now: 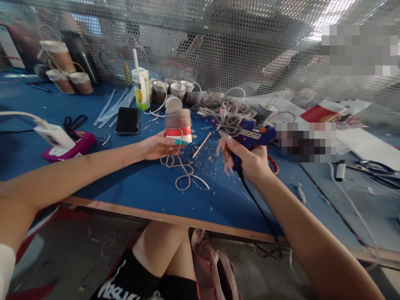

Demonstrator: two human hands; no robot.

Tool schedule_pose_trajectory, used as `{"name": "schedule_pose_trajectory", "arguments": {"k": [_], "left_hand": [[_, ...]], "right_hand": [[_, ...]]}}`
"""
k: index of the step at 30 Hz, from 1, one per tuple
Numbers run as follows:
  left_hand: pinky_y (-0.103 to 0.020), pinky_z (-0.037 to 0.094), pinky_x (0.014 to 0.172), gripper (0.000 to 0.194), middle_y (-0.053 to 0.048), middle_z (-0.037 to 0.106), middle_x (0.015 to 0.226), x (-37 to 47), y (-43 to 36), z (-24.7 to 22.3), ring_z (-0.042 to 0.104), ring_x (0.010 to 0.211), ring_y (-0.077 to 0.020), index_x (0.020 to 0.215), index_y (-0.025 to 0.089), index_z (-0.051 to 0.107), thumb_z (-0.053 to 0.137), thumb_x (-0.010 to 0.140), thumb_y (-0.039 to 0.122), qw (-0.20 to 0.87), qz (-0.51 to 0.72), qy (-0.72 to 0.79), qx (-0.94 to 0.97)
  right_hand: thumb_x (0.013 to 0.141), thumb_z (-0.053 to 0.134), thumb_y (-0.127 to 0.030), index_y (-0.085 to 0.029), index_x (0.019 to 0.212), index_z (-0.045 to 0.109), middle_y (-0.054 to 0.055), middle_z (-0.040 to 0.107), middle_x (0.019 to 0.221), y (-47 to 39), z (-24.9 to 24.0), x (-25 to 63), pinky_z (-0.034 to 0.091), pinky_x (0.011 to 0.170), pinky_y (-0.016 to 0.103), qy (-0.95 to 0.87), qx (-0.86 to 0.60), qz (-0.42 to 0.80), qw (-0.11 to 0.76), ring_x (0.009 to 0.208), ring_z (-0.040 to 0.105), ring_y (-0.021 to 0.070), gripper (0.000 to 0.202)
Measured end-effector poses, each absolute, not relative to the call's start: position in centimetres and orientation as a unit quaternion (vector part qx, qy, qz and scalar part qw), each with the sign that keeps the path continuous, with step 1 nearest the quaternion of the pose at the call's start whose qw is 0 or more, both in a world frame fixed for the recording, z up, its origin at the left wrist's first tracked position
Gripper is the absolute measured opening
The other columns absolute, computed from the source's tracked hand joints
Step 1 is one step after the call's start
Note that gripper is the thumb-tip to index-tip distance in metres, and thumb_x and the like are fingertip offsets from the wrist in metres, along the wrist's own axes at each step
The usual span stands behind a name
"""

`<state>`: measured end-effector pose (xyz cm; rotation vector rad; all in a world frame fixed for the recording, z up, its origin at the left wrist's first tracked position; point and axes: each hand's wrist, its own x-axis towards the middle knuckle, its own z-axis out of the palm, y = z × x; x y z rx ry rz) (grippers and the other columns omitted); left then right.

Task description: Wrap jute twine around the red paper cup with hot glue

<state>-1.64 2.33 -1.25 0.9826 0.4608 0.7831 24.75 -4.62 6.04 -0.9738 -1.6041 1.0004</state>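
Observation:
My left hand (pixel 161 146) is closed around a paper cup (pixel 178 131), red and white where bare and wound with grey-brown cord over the part farther from my fingers. Loose cord (pixel 184 177) trails from it in loops onto the blue tabletop. In my right hand (pixel 246 160) is a blue hot glue gun (pixel 250 135), its small red light lit and its black cable running down over the table edge. The gun's front end is hidden against a tangle of grey cord (pixel 233 118). A thin wooden stick (pixel 202 144) lies between my hands.
Several small cups (pixel 178 89) stand behind the held cup, near a drink carton (pixel 141 89). A black phone (pixel 126 121), clear glue sticks (pixel 114 108) and a purple power strip (pixel 68 146) lie leftward. Scissors (pixel 375 167) lie right. Perforated metal mesh (pixel 200 46) rises behind.

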Motion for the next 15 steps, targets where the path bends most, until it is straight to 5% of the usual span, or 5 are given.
{"name": "schedule_pose_trajectory", "arguments": {"k": [9,15], "left_hand": [[-0.028,0.060,0.089,0.040,-0.002,0.078,0.088,-1.7,2.6,-1.3,0.076,0.089,-0.0167,0.113,0.021,0.072,0.086,0.076,0.027,0.776,0.349,0.215,0.480],[-0.034,0.059,0.096,0.046,-0.003,0.079,0.104,-1.5,2.4,-1.4,0.077,0.097,-0.0193,0.118,0.024,0.073,0.088,0.075,0.031,0.772,0.354,0.200,0.488]], "right_hand": [[0.077,0.088,-0.060,-0.023,0.063,0.067,-0.003,0.055,0.043,-4.5,4.9,24.9,0.044,0.030,0.031,-0.699,-0.405,0.403,0.431,0.031,0.049,0.0137,0.045],[0.074,0.091,-0.057,-0.023,0.066,0.066,-0.004,0.056,0.045,-4.7,5.1,24.2,0.040,0.028,0.029,-0.687,-0.408,0.396,0.451,0.031,0.049,0.0128,0.043]]}}
